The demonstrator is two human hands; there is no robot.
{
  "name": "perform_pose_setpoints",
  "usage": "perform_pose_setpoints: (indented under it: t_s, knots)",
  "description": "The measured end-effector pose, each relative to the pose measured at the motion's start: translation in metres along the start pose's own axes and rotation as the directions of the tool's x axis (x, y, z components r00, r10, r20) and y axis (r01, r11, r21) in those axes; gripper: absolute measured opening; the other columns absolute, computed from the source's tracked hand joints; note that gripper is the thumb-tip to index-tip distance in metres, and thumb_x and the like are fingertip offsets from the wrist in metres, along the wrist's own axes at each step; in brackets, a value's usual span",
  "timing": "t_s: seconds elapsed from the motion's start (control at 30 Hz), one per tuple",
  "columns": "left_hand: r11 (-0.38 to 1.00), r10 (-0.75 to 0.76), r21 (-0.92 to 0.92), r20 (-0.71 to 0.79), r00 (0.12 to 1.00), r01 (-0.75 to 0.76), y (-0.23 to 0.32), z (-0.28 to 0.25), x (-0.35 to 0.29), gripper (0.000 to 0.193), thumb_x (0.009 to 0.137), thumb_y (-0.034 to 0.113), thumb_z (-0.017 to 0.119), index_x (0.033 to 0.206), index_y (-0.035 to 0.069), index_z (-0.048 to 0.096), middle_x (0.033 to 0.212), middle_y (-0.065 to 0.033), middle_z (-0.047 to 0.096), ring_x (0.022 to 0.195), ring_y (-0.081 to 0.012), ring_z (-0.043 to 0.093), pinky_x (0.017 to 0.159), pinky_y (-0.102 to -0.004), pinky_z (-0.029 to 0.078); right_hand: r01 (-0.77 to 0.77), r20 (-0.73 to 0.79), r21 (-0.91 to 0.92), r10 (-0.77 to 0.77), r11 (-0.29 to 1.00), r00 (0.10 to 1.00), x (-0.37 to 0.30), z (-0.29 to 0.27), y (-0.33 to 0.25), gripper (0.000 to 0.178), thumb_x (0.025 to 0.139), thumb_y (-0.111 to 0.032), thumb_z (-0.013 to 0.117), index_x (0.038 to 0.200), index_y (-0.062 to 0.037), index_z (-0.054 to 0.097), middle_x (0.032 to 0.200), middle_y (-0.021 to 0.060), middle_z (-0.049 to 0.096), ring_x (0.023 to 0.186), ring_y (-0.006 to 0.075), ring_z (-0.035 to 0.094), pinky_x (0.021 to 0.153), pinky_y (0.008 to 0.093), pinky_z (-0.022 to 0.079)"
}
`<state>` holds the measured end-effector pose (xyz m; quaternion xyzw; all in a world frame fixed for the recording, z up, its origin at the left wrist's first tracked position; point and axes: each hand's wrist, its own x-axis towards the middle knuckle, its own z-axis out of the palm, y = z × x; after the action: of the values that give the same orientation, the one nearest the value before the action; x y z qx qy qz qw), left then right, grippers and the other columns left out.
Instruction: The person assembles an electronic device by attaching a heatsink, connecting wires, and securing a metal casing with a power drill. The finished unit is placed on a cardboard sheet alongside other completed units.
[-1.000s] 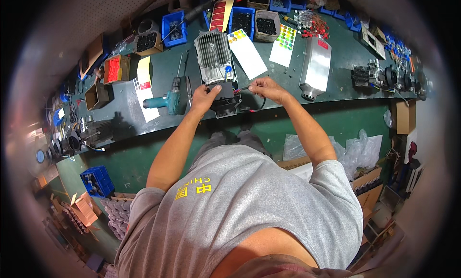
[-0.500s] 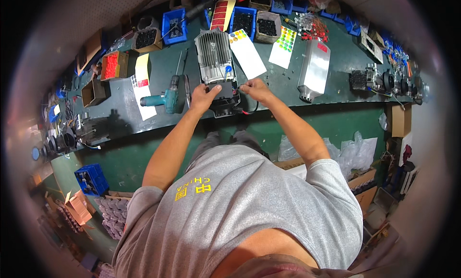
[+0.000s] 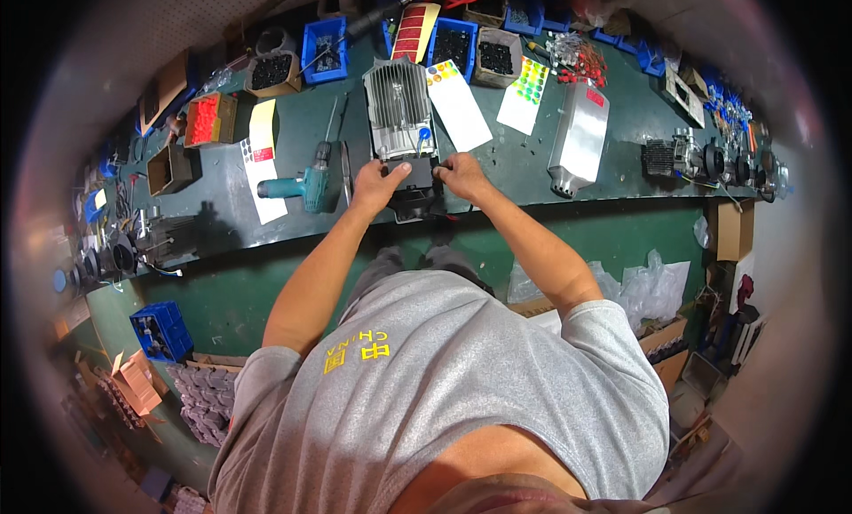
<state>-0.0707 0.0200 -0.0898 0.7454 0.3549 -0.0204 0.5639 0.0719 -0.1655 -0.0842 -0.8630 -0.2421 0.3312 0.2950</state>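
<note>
The finned metal unit [image 3: 398, 106] lay on the surface [image 3: 524, 172], its long axis running away from the person (black end [image 3: 417, 200] nearest). The left hand [image 3: 376, 185] gripped its left side, thumb on top; the right hand [image 3: 461, 177] bent its fingers at the right side, holding what, I couldn't tell.

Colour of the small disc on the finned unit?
The small disc is blue; the head view shows it best.

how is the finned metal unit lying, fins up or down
Fins up: the finned metal unit shows its ridged side to the camera, with the left hand and right hand at its near end.
</note>
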Motion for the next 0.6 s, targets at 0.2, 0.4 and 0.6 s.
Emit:
perform_pose_setpoints:
  t_s: [0.2,0.4,0.6]
  knots:
    - [1.000,-0.022,-0.018,-0.008,1.000,0.022,0.002,0.000,-0.002,0.061,0.080,0.046,0.081,0.098,-0.010,0.066,0.091,-0.0173,0.069,0.082,-0.0225,0.064,0.076,-0.0365,0.051,-0.074,0.034,-0.017,0.075,0.997,0.997,0.002,-0.005,-0.007,0.032,0.086,-0.028,0.073,0.093,0.0032,0.074,0.083,0.0222,0.071,0.078,0.0329,0.069,0.074,0.0428,0.052]
    - [0.997,0.015,-0.075,0.000,1.000,-0.015,0.015,0.000,-0.011,0.043,0.087,0.036,0.079,0.097,-0.005,0.068,0.085,-0.0060,0.067,0.076,-0.0112,0.059,0.067,-0.0287,0.048,-0.082,0.053,-0.003,0.082,0.997,0.995,0.017,0.005,0.013,0.030,0.087,-0.027,0.073,0.093,0.0026,0.074,0.080,0.0180,0.072,0.074,0.0260,0.068,0.070,0.0393,0.052]
    - [0.994,0.012,-0.111,0.042,0.999,-0.007,-0.010,0.001,0.004,0.040,0.089,0.030,0.078,0.106,-0.005,0.068,0.093,-0.0066,0.070,0.081,-0.0108,0.061,0.071,-0.0283,0.051,-0.121,0.210,0.152,0.088,0.981,0.974,0.024,-0.009,0.014,0.024,0.087,-0.022,0.073,0.094,0.0015,0.075,0.079,0.0114,0.072,0.075,0.0182,0.066,0.068,0.0356,0.051]
